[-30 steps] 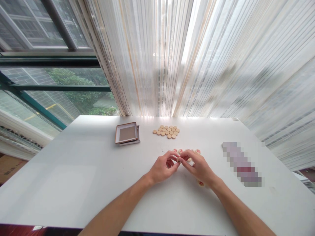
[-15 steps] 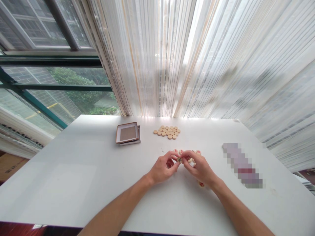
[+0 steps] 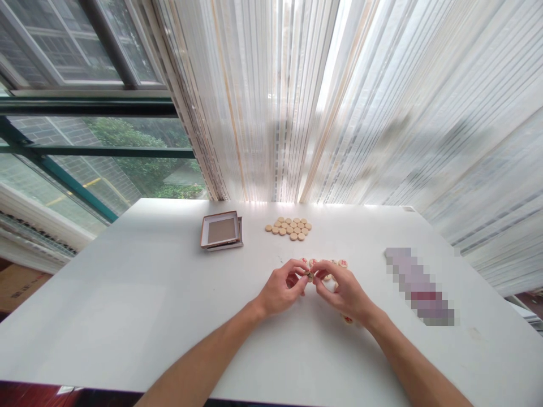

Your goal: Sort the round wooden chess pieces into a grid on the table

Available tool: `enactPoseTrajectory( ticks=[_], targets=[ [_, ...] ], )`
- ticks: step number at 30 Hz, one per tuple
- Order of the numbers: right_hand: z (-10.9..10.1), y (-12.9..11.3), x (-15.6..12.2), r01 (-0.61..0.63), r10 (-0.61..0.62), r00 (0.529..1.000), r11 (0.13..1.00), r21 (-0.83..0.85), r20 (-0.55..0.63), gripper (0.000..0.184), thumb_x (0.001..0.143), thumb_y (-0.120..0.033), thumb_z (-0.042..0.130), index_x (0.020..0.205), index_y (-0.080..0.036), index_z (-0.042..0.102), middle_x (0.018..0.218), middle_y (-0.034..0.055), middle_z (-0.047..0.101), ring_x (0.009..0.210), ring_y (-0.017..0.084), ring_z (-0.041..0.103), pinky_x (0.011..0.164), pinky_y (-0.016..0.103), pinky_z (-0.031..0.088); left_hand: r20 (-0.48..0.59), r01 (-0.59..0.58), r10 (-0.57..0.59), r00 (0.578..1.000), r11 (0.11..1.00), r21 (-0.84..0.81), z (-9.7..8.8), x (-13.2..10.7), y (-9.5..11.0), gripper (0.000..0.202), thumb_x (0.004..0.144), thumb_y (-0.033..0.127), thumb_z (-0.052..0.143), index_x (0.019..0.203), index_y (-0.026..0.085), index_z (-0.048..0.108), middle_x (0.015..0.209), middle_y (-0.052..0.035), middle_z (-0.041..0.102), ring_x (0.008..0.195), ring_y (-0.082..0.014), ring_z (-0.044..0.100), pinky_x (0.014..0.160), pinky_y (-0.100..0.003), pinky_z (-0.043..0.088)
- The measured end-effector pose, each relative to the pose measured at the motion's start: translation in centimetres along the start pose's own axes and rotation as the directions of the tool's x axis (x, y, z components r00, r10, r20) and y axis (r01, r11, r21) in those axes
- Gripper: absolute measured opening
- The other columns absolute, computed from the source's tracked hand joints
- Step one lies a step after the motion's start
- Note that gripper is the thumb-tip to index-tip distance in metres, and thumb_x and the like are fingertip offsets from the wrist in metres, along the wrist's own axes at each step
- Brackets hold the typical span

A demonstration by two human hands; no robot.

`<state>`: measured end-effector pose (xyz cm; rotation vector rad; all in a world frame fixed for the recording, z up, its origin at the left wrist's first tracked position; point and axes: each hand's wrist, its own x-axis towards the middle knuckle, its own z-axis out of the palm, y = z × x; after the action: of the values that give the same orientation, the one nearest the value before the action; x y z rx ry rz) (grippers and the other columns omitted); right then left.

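My left hand point(image 3: 282, 289) and my right hand point(image 3: 344, 290) meet fingertip to fingertip over the middle of the white table point(image 3: 127, 294). Between them they pinch a small round wooden game piece point(image 3: 310, 276) with a dark mark on it. Just behind the fingers lie a few more pale discs with red characters point(image 3: 341, 263). Another red-marked disc point(image 3: 348, 320) peeks out beside my right wrist. Farther back a cluster of several plain tan discs point(image 3: 289, 227) lies face down.
An open shallow cardboard box point(image 3: 221, 230) sits at the back left of the table. A blurred oblong object point(image 3: 419, 285) lies to the right. Striped sheer curtains point(image 3: 339, 102) hang behind the table, with a window point(image 3: 85, 135) at the left.
Both hands stay together at the same spot. The pinched piece has turned a little between the fingertips, showing its dark mark. The view has shifted slightly.
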<state>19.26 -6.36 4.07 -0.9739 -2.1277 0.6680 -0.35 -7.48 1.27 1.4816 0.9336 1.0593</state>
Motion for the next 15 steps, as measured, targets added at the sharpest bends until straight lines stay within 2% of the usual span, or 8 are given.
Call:
enactPoseTrajectory(
  ticks=[3, 8, 15],
  targets=[
    [0.05, -0.2, 0.0, -0.004, 0.004, 1.0, 1.0, 0.003, 0.016, 0.018, 0.09, -0.019, 0.055, 0.106, -0.025, 0.059, 0.091, 0.0046, 0.069, 0.081, 0.019, 0.068, 0.059, 0.026, 0.055, -0.002, -0.002, 0.002, 1.0, 1.0, -0.029, -0.03, 0.04, 0.12, 0.029, 0.092, 0.044, 0.06, 0.107, 0.02, 0.059, 0.092, -0.0054, 0.07, 0.065, -0.0126, 0.067, 0.062, -0.025, 0.055],
    [0.2, -0.08, 0.02, 0.007, -0.007, 1.0, 1.0, 0.004, 0.019, 0.018, 0.088, -0.021, 0.06, 0.106, -0.025, 0.058, 0.09, 0.0023, 0.067, 0.079, 0.018, 0.067, 0.074, 0.032, 0.056, -0.007, 0.022, -0.022, 1.0, 0.999, -0.048, -0.09, 0.05, 0.14, 0.031, 0.092, 0.045, 0.06, 0.107, 0.019, 0.058, 0.089, -0.0058, 0.071, 0.065, -0.0136, 0.067, 0.064, -0.027, 0.056],
    [0.61, 0.27, -0.1, 0.043, -0.044, 0.999, 0.999, 0.023, 0.019, 0.018, 0.089, -0.02, 0.061, 0.106, -0.025, 0.057, 0.09, 0.0024, 0.067, 0.077, 0.017, 0.066, 0.073, 0.033, 0.055, -0.006, 0.05, -0.051, 0.999, 0.997, -0.066, -0.06, 0.12, -0.32, 0.033, 0.087, 0.045, 0.068, 0.103, 0.018, 0.057, 0.083, -0.0059, 0.072, 0.064, -0.0157, 0.069, 0.062, -0.029, 0.057]
  ],
)
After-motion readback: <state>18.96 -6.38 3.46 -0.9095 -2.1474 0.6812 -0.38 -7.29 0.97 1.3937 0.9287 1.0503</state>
